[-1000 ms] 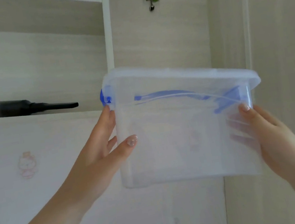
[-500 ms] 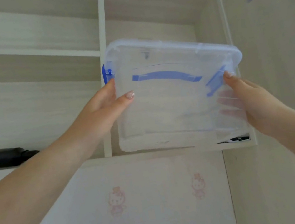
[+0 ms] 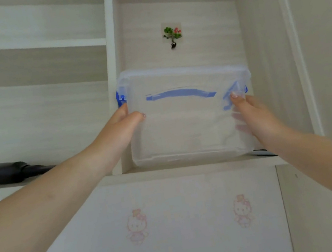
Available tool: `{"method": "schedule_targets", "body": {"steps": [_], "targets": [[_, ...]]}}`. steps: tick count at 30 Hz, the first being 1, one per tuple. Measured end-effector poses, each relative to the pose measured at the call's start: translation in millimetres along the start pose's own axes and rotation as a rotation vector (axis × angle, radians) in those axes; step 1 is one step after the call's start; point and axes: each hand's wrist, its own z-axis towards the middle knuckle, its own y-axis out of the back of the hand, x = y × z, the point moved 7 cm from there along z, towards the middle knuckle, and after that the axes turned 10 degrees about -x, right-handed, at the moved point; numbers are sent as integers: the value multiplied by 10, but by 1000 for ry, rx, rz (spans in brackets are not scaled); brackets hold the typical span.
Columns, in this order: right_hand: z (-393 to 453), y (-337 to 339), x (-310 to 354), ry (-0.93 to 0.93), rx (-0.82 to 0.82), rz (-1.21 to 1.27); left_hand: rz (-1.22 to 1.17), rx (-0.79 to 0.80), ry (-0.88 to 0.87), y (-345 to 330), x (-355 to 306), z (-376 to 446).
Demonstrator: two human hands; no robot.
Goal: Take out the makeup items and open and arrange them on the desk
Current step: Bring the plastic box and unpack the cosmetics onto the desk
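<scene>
A clear plastic storage box (image 3: 187,126) with a lid, a blue handle (image 3: 179,94) and blue side clips sits in the right-hand shelf compartment, its base at the shelf's front edge. My left hand (image 3: 120,129) grips its left side with the thumb across the front. On the right side my right hand (image 3: 250,111) holds the box, fingers showing through the plastic. I see nothing inside the box. No makeup items are in view.
The shelf board (image 3: 190,169) carries a small dark object (image 3: 262,152) at the right, partly behind my wrist. A black tool (image 3: 12,172) lies on the left shelf. A flower hook (image 3: 172,35) hangs on the back panel. Below are cabinet doors with cartoon stickers (image 3: 137,226).
Both hands have raised the box and moved it back into the shelf compartment, where its base now meets the shelf board. The view has tilted upward.
</scene>
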Motion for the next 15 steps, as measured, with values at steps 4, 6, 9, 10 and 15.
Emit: {"method": "schedule_targets", "body": {"steps": [4,6,9,10,15], "targets": [[51,-94,-152,26,25,-8,-11,-71,-4,-56,154,11],[69,-141,-224,28,26,-1,-8,-108,3,-80,200,17],[66,-201,-316,55,23,-18,35,-153,34,-105,308,31],[55,-221,-333,73,28,-36,47,-178,58,-96,354,39],[67,-324,-445,78,65,-48,58,-267,172,-124,587,108]]}}
